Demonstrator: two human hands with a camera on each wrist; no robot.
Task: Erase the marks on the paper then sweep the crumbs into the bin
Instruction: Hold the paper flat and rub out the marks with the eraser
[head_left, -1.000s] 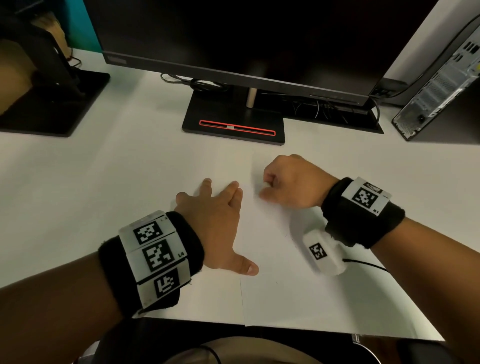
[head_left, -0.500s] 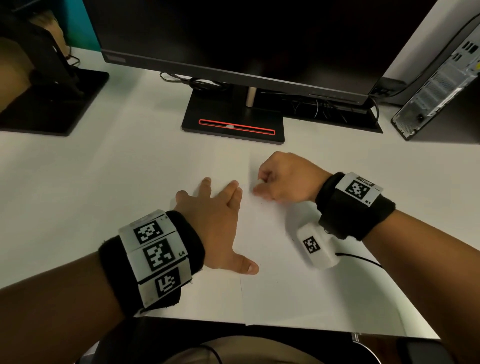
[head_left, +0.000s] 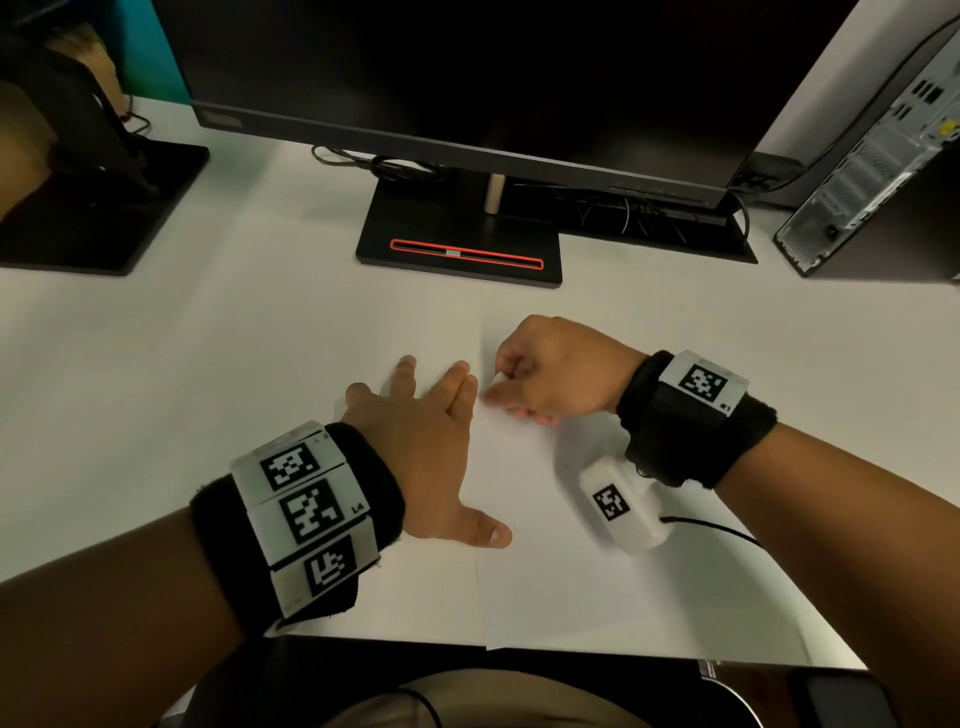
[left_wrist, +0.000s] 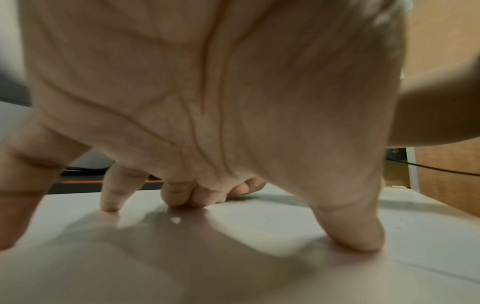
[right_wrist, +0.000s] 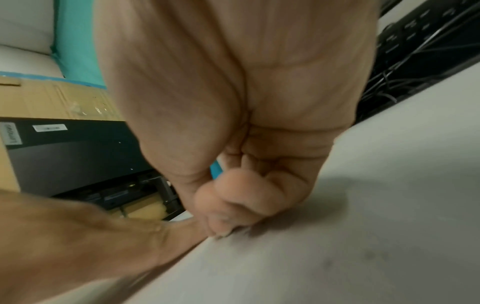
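Thin white paper sheet (head_left: 561, 571), light and easily creased. Pinned flat by spread left hand (head_left: 426, 441). Small white eraser (head_left: 497, 378) pinched in curled right hand (head_left: 561, 371).

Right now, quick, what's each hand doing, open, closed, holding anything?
Left hand: open, fingers spread flat, pressing on the paper.
Right hand: curled in a fist at the paper, pinching a small white thing, probably an eraser, mostly hidden.
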